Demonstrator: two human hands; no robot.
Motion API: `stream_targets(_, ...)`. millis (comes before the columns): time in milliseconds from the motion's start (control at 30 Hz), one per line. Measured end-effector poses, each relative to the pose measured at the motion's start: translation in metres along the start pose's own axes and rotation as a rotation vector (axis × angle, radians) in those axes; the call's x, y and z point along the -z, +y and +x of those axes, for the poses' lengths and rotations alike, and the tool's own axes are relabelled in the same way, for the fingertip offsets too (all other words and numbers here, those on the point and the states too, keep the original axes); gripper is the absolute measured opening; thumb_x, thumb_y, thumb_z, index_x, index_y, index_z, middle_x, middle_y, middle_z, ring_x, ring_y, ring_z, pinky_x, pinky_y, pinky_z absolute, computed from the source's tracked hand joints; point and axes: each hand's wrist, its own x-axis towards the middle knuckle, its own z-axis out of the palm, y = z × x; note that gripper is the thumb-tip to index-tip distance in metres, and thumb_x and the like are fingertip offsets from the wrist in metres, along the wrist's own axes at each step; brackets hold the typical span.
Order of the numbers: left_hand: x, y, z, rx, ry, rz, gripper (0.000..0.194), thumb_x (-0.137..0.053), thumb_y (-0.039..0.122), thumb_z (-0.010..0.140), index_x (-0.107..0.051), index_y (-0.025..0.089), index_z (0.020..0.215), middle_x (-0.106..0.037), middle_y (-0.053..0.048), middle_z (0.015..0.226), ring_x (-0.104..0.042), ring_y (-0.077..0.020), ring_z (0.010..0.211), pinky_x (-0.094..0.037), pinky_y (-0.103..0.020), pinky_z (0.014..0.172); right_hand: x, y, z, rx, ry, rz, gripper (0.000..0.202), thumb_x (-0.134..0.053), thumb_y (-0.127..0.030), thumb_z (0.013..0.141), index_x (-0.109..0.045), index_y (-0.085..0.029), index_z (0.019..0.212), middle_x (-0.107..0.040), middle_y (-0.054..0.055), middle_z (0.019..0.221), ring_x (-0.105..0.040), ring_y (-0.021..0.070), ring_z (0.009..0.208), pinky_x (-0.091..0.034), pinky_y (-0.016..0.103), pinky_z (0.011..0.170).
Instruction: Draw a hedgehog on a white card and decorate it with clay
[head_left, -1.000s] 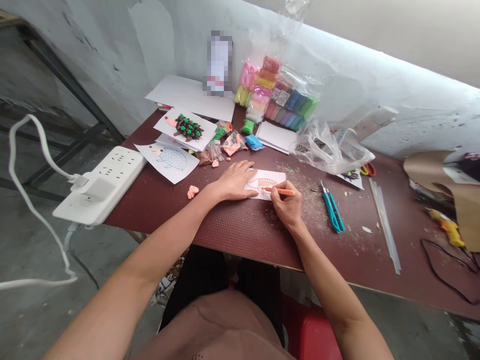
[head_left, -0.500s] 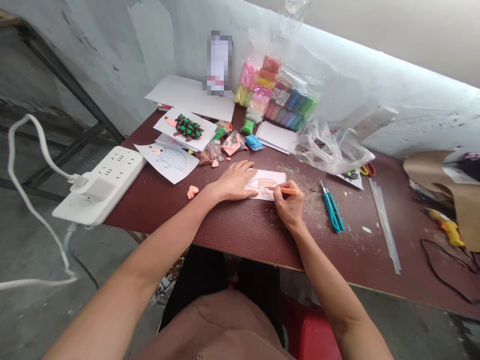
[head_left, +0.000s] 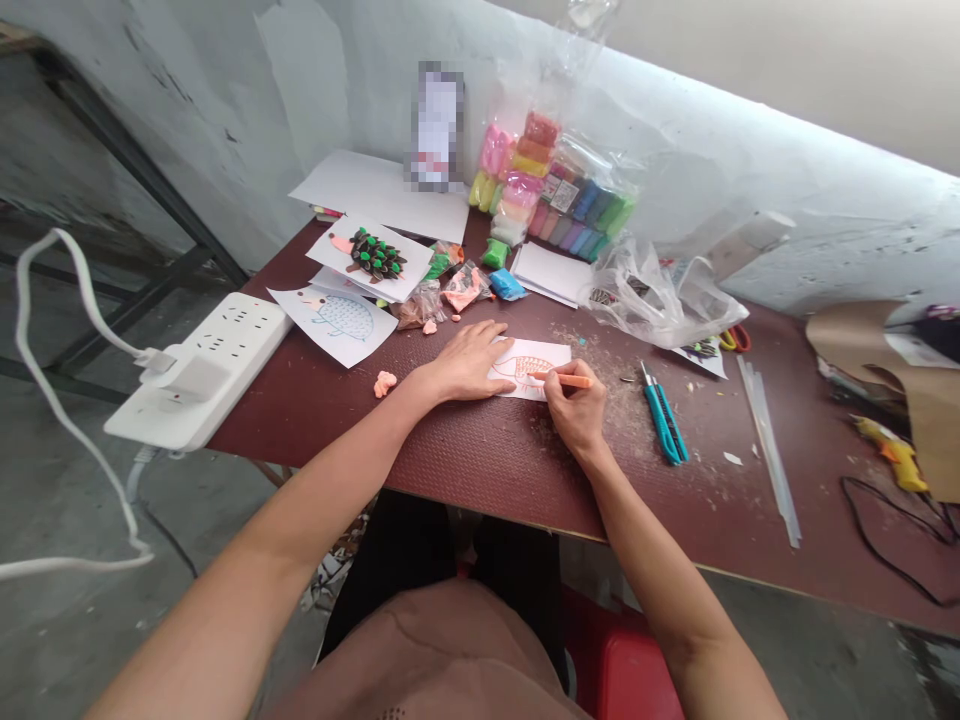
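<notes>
- Right hand (head_left: pixel 579 408) of mine is closed around an orange pen (head_left: pixel 575 381), the tip pointing left over the small paper (head_left: pixel 556 352); from my viewpoint I can't tell whether it touches.
- My left hand (head_left: pixel 469 365) lies open and palm down, grasping nothing, its fingers over the left part of the small paper.
- I have the small paper flat on the dark red table (head_left: pixel 465 440), between my hands, bearing an orange outline of an animal with rows of small marks on its body.
- Near my left wrist I see a pinkish-orange lump (head_left: pixel 385 384).
- Farther left, I make out a sheet with a blue animal drawing (head_left: pixel 337 320) beside a card with a dark-and-green spiky animal (head_left: pixel 379 255).
- Beyond my hands sit a blue packet (head_left: pixel 508 285), a green packet (head_left: pixel 495 252) and a white paper stack (head_left: pixel 551 272); bagged coloured blocks (head_left: pixel 532 180) stand behind them.
- To the right of my right hand I view a teal-handled cutter (head_left: pixel 664 415), then translucent sticks (head_left: pixel 769 450) and a yellow glue gun (head_left: pixel 896 455).
- At the table's left edge I see a white power strip (head_left: pixel 217 360) with a plug in it.
</notes>
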Motion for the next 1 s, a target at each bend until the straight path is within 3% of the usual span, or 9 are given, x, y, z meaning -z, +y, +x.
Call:
stream_targets(300,-0.0032,-0.0036,0.0012,-0.027,0.03,-0.015,0.072,-0.062,0.056,0.091,-0.051,0.018,0.151,-0.034,-0.017,0.17,-0.03,-0.0359,0.157,-0.024,-0.052,0.127,0.0005,-0.0006,-0.001,-0.016,-0.019,0.014,0.021,-0.06,-0.031,0.084,-0.051,-0.024,0.066,-0.067,0.001,0.063,-0.054,0.0141,0.054,-0.041,0.027,0.053)
stream_targets(467,-0.0029,-0.0026,0.0008,-0.007,0.019,-0.009,0.073,-0.063,0.054,0.091,-0.05,0.015,0.152,-0.033,-0.019,0.17,-0.028,-0.0354,0.158,-0.023,-0.05,0.128,0.0007,-0.0018,-0.0015,0.002,-0.026,0.024,0.022,-0.061,-0.032,0.083,-0.052,-0.025,0.065,-0.066,0.001,0.062,-0.054,0.0148,0.054,-0.041,0.028,0.052)
stream_targets(700,-0.0059,-0.007,0.0017,-0.038,0.045,-0.013,0.073,-0.063,0.057,0.09,-0.05,0.02,0.152,-0.035,-0.017,0.169,-0.03,-0.0358,0.157,-0.025,-0.052,0.126,0.0032,0.0005,-0.0002,-0.015,0.065,-0.007,0.021,-0.06,-0.031,0.084,-0.054,-0.024,0.064,-0.063,-0.001,0.061,-0.052,0.0142,0.053,-0.042,0.029,0.054)
stream_targets(1000,-0.0001,-0.0004,0.0005,-0.005,0.01,-0.004,0.074,-0.064,0.053,0.091,-0.05,0.014,0.152,-0.034,-0.019,0.17,-0.029,-0.0358,0.158,-0.023,-0.05,0.128,0.0022,0.0025,-0.0001,-0.018,0.003,-0.001,0.021,-0.061,-0.031,0.085,-0.055,-0.024,0.066,-0.062,-0.002,0.061,-0.053,0.0145,0.054,-0.041,0.029,0.055)
